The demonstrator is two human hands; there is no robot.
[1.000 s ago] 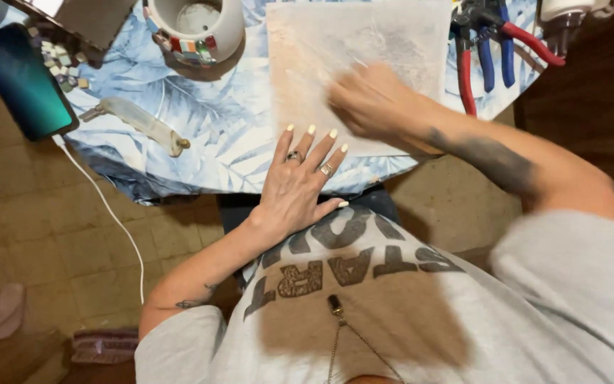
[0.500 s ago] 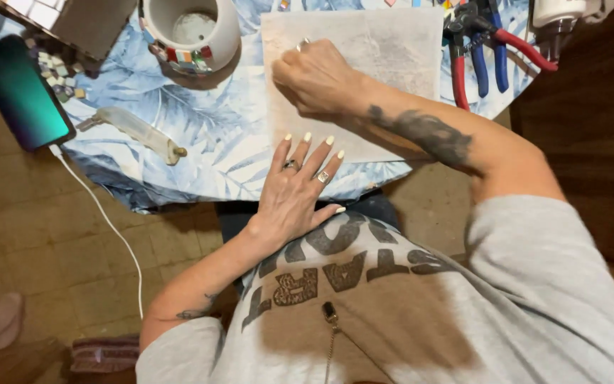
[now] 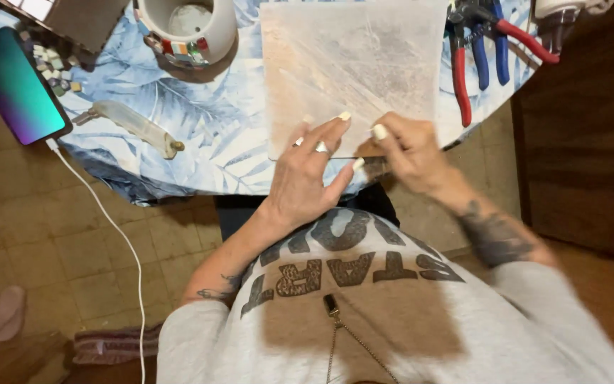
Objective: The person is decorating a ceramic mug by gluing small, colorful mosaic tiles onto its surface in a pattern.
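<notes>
Both hands meet at the near edge of a pale square sheet (image 3: pixel 353 71) lying on the leaf-patterned tabletop (image 3: pixel 214 135): left hand (image 3: pixel 310 174) flat, fingers spread on it; right hand (image 3: pixel 406 149) pinching its edge. Beyond: red and blue pliers (image 3: pixel 477 50) right, white mosaic-trimmed pot (image 3: pixel 190 28) left, phone (image 3: pixel 15 85) far left.

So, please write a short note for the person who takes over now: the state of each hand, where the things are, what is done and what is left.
Left hand: open, fingers spread flat on the near edge of the pale square sheet.
Right hand: fingers pinched at the same near edge; whether it holds something, I cannot tell.
The sheet lies flat on the blue leaf-print tablecloth. Pliers lie at its right, a white pot with small coloured tiles at its left, and a phone at the far left.
Done and left: not readable from this view; the sheet looks whole.
</notes>
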